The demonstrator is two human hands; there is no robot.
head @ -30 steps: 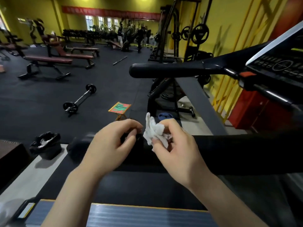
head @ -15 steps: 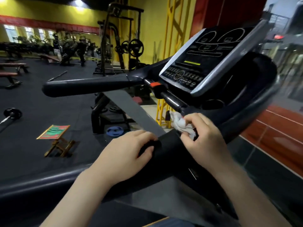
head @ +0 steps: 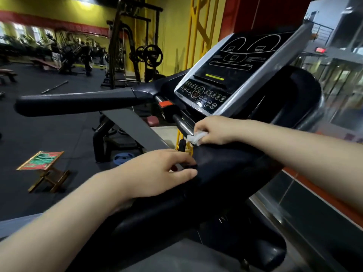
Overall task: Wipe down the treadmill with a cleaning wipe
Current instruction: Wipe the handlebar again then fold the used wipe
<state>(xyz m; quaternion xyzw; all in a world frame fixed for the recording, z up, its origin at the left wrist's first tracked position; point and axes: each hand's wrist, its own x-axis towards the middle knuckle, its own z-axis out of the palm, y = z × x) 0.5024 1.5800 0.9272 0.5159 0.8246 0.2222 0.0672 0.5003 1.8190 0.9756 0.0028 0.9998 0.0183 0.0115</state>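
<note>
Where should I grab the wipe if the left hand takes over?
Pinch the wipe's free crumpled end sticking out left of the right hand, coming from the left; the rest is bunched under those fingers against the black handrail.

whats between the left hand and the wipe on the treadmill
In the head view, only bare black handrail padding lies between the left hand and the wipe, which the right hand grips.

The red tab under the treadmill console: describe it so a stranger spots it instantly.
Find the treadmill's slanted console. Below its lower left corner runs a chrome bar. The red tab sits where that bar begins, the only orange-red piece among black and silver parts.
</note>
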